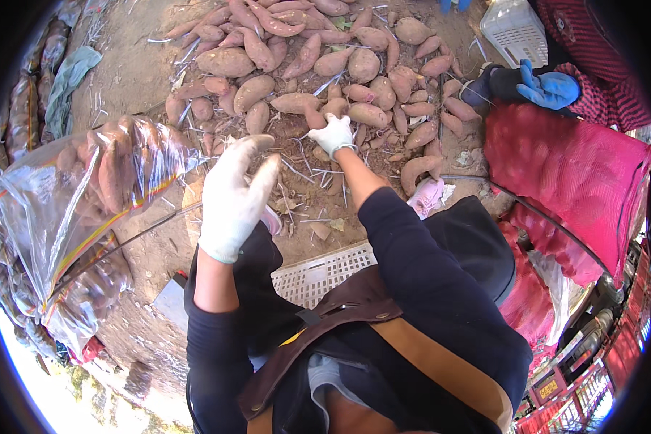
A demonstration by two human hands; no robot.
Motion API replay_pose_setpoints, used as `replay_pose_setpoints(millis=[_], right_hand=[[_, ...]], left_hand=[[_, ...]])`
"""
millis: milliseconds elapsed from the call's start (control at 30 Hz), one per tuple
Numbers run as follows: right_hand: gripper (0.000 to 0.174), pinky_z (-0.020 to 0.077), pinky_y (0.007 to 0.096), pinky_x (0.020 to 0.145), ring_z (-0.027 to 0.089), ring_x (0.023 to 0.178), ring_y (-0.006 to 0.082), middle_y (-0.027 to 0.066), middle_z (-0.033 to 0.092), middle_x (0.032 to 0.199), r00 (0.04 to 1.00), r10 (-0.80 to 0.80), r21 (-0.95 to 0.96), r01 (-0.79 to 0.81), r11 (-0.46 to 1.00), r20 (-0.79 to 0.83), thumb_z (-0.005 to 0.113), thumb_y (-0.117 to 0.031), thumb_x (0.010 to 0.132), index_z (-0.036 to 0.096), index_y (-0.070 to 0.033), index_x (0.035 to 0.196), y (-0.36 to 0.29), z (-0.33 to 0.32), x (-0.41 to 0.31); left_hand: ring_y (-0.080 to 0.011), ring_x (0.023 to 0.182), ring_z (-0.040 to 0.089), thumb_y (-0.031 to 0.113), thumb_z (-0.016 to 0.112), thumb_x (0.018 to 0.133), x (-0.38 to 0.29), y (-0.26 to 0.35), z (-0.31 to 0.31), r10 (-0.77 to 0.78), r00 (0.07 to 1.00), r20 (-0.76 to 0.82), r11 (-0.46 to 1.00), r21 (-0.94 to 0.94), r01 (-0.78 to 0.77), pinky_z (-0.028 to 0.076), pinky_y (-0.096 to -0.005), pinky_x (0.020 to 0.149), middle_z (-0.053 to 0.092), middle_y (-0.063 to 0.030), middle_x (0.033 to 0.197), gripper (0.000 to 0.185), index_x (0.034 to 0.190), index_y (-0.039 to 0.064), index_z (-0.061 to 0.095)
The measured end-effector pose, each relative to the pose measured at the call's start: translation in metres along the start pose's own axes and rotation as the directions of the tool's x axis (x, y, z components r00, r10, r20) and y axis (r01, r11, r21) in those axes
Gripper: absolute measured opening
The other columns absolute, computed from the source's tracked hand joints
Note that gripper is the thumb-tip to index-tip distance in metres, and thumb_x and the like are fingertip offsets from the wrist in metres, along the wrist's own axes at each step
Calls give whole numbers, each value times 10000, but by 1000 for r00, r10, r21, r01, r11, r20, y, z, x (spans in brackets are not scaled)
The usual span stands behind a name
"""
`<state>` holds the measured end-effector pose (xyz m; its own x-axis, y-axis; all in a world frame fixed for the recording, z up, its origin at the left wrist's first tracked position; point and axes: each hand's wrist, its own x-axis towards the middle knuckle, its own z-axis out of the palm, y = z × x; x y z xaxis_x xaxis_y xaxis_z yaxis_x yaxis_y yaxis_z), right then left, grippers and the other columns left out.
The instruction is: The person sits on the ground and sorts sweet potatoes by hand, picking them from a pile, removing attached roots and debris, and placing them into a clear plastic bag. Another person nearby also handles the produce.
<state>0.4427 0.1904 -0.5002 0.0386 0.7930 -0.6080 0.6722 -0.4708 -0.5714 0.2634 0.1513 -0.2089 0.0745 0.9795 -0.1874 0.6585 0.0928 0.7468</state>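
My right hand (333, 135), in a white knit glove, reaches to the near edge of a heap of sweet potatoes (298, 102). Its fingers are closed around a small reddish sweet potato (313, 116). Slightly blurred, my left hand (236, 198) hovers over the ground to the left, gloved too, thumb and fingers apart with nothing between them. Left of that hand lies a clear plastic bag (116, 173) filled with sweet potatoes. A curved sweet potato (417, 171) rests beside my pink shoe (427, 196).
I sit over a white plastic crate (325, 271). At right stand pink mesh sacks (564, 184), a person's blue-gloved hand (550, 87) and another white crate (515, 32). Filled bags (24, 119) line the far left. A thin dark hose or rod (135, 238) crosses the dirt.
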Motion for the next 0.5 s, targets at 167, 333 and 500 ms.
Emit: replay_pose_setpoints(millis=[167, 333, 500], right_hand=[[622, 541, 429, 870, 612, 1039, 293, 130, 587, 1234, 755, -571, 831, -514, -214, 321, 756, -306, 687, 565, -93, 1239, -1, -55, -125], [697, 487, 392, 959, 584, 1079, 242, 92, 577, 1228, 735, -639, 918, -380, -112, 226, 753, -298, 722, 485, -78, 1327, -57, -92, -231], [579, 494, 322, 863, 579, 1023, 161, 49, 564, 1232, 958, -272, 921, 180, 345, -86, 685, -312, 847, 496, -68, 1338, -101, -96, -306]], left_hand=[[-169, 1076, 600, 204, 637, 943, 1, -13, 2, -431, 898, -93, 676, -692, 253, 458, -302, 933, 653, -82, 1161, 442, 1331, 19, 535], [-145, 1054, 592, 308, 671, 917, -25, -4, 26, -127, 990, 69, 541, -831, 127, 466, -282, 896, 649, -100, 1145, 499, 1297, 0, 571], [-311, 826, 664, 272, 615, 949, -81, 31, 24, 144, 829, -541, 963, -115, -243, 520, -362, 755, 684, -134, 941, 278, 1042, 18, 682]])
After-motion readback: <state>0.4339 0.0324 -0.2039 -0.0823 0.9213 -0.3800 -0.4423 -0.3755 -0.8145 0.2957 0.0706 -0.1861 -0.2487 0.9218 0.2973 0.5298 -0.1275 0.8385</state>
